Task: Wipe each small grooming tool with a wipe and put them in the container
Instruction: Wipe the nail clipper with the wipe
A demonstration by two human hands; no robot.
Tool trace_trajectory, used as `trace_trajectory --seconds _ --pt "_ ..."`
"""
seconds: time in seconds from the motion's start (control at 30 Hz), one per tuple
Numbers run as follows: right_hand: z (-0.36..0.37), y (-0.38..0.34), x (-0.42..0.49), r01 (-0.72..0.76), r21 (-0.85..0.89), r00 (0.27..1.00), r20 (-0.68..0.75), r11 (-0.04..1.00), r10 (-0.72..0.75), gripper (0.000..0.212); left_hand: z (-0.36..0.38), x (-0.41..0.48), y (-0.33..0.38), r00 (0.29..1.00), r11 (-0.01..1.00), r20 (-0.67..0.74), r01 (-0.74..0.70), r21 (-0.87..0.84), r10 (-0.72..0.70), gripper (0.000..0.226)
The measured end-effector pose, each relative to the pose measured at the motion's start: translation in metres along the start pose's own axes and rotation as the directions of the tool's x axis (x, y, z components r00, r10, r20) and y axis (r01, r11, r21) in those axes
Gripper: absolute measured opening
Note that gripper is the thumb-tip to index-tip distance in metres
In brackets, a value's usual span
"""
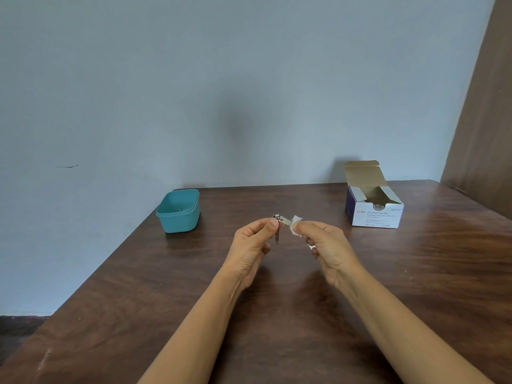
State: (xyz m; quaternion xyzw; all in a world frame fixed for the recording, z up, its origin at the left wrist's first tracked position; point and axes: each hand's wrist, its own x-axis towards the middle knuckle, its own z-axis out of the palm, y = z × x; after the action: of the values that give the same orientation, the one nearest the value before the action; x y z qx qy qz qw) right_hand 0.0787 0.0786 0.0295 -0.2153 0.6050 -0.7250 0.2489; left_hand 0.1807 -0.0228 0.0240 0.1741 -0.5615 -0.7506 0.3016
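Near the centre of the frame, above the desk (277, 314), the left hand (253, 245) pinches a small metal nail clipper (277, 235). Its body hangs downward and a thin arm of it points right, toward the right hand (324, 245), which pinches a white wipe (296, 223) at the tip of that arm. The two hands are close together, each one clamped on its own thing. The teal container (178, 210) stands open at the upper left of the hands, nearer to the left hand, so I judge the clipper will travel to that side; something small lies inside, too unclear to name. At the upper right stands an open box (374, 214) with the writing "BD Alcohol Swabs"
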Motion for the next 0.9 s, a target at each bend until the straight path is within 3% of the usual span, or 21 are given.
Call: trace_trajectory --seconds 0.17,0.27,0.6,0.9 --pt "0.002 0.006 0.001 -0.116 -0.09 0.986 0.106 0.989 0.126 0.005 -0.001 -0.001 0.001 0.999 1.0 0.025 0.023 0.01 -0.023 0.02" --pt "0.002 0.007 0.002 -0.166 -0.143 0.971 0.147 0.976 0.187 0.014 -0.001 -0.001 0.001 0.998 0.999 0.051 0.036 0.025 -0.038 0.021" --pt "-0.004 0.006 0.003 -0.197 -0.224 0.932 0.261 0.954 0.253 0.013 -0.004 0.001 0.001 0.995 0.998 0.081 0.063 0.012 -0.064 0.021" --pt "-0.01 0.01 0.012 -0.265 -0.175 0.943 0.157 0.948 0.293 0.007 -0.007 0.001 0.005 0.988 0.986 0.05 0.147 -0.08 -0.143 0.018"
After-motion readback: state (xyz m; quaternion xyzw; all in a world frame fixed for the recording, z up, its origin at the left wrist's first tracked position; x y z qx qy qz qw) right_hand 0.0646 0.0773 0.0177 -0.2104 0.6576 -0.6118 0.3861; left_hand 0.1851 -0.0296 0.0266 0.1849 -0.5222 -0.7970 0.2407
